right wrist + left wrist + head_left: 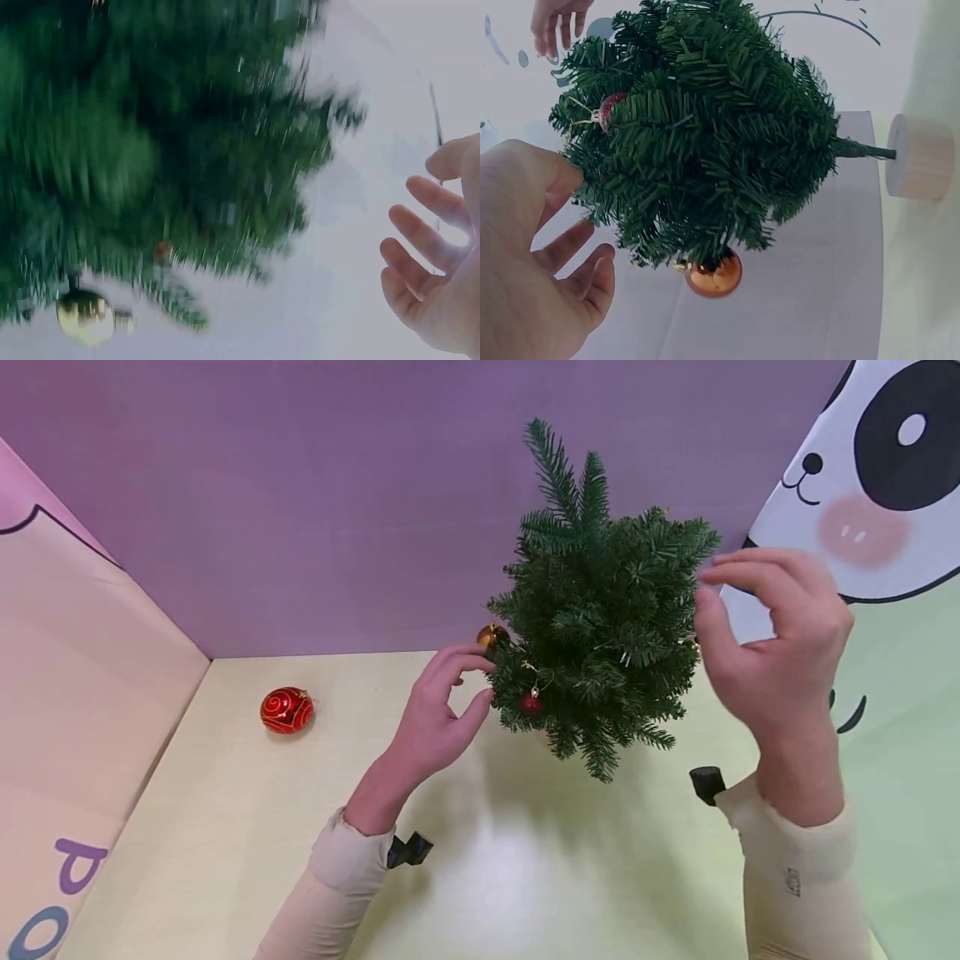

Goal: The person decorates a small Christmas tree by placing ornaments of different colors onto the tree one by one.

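Note:
A small green artificial Christmas tree (600, 610) stands on a round pale wooden base (921, 157). My left hand (442, 710) is at its left side, loosely bent fingers at the branch tips; whether they touch is unclear. No object shows between thumb and fingers in the left wrist view. Beside the tree's right side, my right hand (787, 643) is raised with relaxed, spread fingers and holds nothing. On the branches hang an orange-gold ball ornament (714, 274), a small red ball ornament (531, 702) and a pale gold ball ornament (86, 318), blurred in the right wrist view.
A red ball ornament with gold swirls (287, 710) lies on the pale table (225, 827), left of my left hand. A purple panel (300, 510) stands behind the tree. Printed panels flank the table, with a panda face (862, 527) on the right one.

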`<state>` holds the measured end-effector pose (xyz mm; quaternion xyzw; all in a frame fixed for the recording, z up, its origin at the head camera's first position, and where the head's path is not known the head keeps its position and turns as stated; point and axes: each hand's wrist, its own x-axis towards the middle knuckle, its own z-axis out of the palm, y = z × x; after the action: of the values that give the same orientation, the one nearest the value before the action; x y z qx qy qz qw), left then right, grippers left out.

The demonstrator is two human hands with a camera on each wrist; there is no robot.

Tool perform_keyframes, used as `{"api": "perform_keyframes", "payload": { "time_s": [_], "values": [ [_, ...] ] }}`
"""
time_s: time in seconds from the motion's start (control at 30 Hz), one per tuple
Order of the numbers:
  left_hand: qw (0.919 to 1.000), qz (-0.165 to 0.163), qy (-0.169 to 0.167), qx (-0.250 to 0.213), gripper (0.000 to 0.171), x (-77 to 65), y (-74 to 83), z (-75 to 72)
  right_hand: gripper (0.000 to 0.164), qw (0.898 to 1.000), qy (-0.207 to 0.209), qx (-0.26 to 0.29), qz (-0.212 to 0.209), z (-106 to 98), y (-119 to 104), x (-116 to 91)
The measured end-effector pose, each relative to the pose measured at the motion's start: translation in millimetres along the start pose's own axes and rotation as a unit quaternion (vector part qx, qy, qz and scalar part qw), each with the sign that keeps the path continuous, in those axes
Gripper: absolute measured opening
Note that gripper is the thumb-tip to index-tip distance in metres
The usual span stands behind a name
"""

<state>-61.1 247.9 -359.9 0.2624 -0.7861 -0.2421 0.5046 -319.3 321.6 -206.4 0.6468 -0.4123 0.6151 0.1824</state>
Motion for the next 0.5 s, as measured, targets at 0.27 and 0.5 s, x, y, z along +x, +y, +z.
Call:
{"api": "perform_keyframes", "payload": {
  "time_s": [0.27,0.5],
  "values": [
    [0.9993,-0.038,-0.005,0.006,0.024,-17.3,-12.9,-9.8,0.040,0.984,-0.133,0.018,0.117,-15,54,27],
    [0.9972,-0.072,-0.017,0.017,0.020,-28.4,-26.6,-19.3,0.054,0.957,-0.215,0.097,0.172,-11,83,26]
  ]
}}
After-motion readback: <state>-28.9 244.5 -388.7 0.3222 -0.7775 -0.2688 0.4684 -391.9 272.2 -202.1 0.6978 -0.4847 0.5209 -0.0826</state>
